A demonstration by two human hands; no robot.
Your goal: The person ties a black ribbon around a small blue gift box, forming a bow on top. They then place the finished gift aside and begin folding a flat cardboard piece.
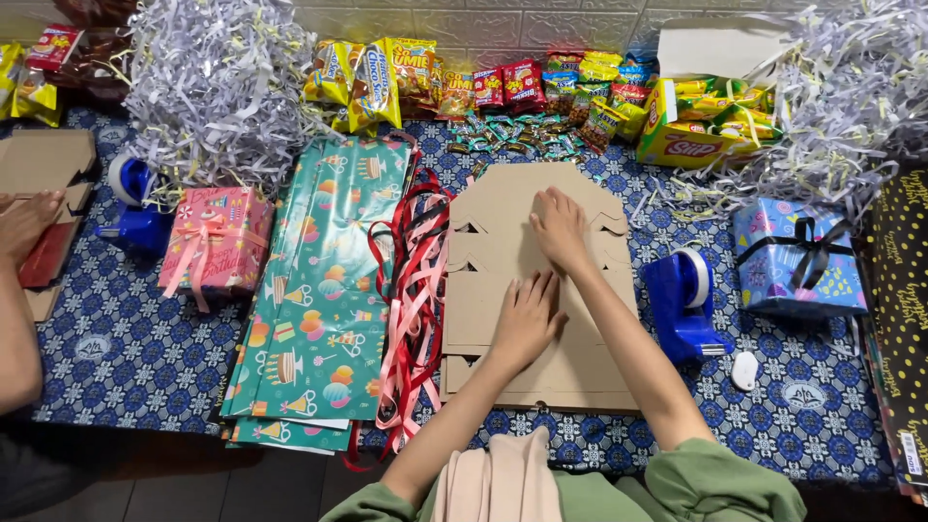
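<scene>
A stack of flat brown cardboard box blanks [493,242] lies in the middle of the patterned blue cloth. My left hand [527,314] rests palm down on the lower half of the stack, fingers spread. My right hand [561,227] presses flat on the upper half, fingers pointing away from me. Neither hand holds anything. Red and pink ribbons [411,290] lie just left of the cardboard, next to sheets of teal gift wrap [319,300].
A blue tape dispenser [684,304] stands right of the cardboard, a wrapped blue gift box [797,256] beyond it. A pink wrapped gift [215,242] and another tape dispenser [133,208] sit at left. Snack packets [522,87] and shredded paper [213,82] line the back. Another person's hand [24,222] is at far left.
</scene>
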